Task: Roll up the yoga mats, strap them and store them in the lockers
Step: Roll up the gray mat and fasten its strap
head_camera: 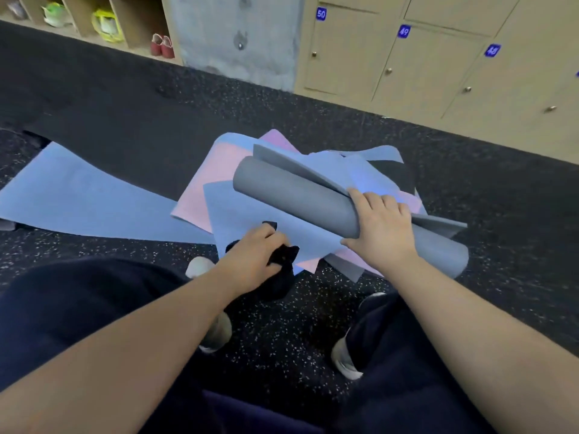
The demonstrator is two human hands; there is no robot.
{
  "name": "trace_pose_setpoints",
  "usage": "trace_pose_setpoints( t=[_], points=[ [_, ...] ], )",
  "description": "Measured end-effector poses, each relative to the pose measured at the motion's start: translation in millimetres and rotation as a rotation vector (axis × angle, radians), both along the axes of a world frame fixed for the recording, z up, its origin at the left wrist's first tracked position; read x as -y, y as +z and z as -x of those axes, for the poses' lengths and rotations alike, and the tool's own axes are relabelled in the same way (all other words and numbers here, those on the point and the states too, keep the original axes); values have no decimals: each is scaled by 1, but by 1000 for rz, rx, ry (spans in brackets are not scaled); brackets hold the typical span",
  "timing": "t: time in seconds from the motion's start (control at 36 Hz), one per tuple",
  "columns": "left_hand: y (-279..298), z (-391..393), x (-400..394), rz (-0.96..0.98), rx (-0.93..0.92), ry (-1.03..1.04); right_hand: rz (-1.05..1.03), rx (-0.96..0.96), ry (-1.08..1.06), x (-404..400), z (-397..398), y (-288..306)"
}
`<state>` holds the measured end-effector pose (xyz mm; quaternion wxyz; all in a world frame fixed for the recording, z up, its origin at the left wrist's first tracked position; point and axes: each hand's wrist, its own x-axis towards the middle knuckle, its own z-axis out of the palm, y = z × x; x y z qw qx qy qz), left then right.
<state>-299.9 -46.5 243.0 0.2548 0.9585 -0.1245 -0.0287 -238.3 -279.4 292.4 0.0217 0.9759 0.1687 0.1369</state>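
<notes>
Your right hand [380,228] lies over the near end of the grey rolled-up foam yoga mat [294,198], fingers [372,200] spread across the top of the roll and thumb hooked under its open end, so the hand grips the roll. The roll lies slantwise on top of a heap of flat mats, its loose outer flap standing up along the far side.

Your left hand [253,258] is curled round a black fabric strap [283,261] — bunched in the fist, with one end poking out past the fingertips and the rest hanging down toward the floor. The hand is just beside the near edge of the heap, left of the roll.

Under the roll lie a flat pink yoga mat [206,186] and several overlapping light-blue yoga mats [247,214]; a long light-blue mat [78,202] stretches away to the left across the dark speckled rubber floor [501,214].

The beige wooden lockers [423,64], doors closed and numbered 50, 49 and 48 on blue tags, stand along the far right edge of the floor — well apart from the heap. To the far left, open wooden cubbies [84,20] hold shoes, with a pair of red shoes [162,45] in the lowest one.
</notes>
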Motion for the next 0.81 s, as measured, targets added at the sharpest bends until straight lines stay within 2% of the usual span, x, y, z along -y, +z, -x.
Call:
trace_pose_setpoints(
  t=[0.17,0.36,0.64,0.81],
  points=[
    [-21,4,7,-5,-113,-41,-46,-49,12,-4,1,-6],
    [-14,7,4,-4,-174,-16,-36,-54,19,-2,4,-8],
    [43,17,-24,-45,7,-43,-55,13,63,-17,21,6],
    [77,41,-61,-78,153,12,-103,67,92,-36,31,24]
  ],
)
